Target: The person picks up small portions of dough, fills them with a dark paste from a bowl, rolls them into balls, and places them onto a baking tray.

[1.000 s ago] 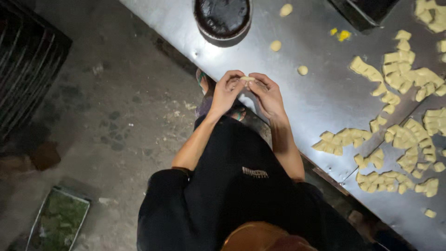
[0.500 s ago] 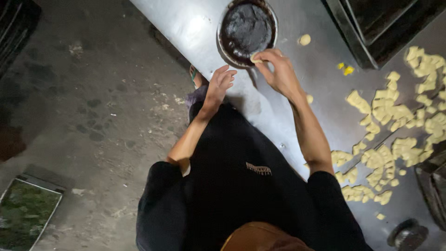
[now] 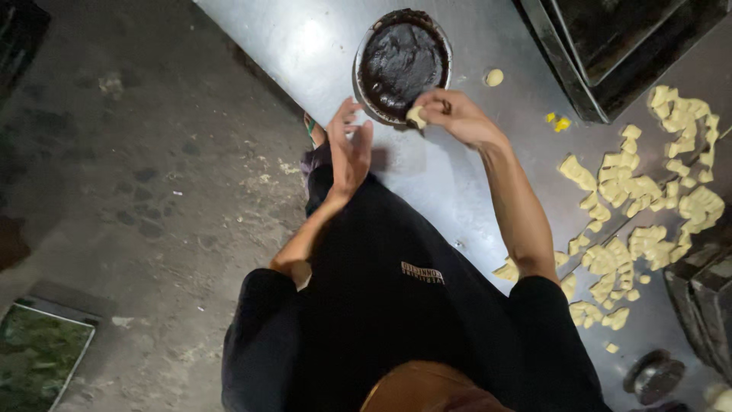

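Head view looks down on a grey concrete floor (image 3: 137, 198) at left and a steel tabletop (image 3: 320, 46) running diagonally at right. Dark oven trays (image 3: 610, 46) sit at its far edge. Pale cut dough pieces (image 3: 648, 221) lie scattered across it. A round bowl of dark paste (image 3: 402, 62) stands near the edge. Right hand (image 3: 457, 118), fingers pinched around a small dough piece (image 3: 416, 116), holds it at the bowl's rim. Left hand (image 3: 349, 149) hovers just beside, fingers spread wide and holding nothing.
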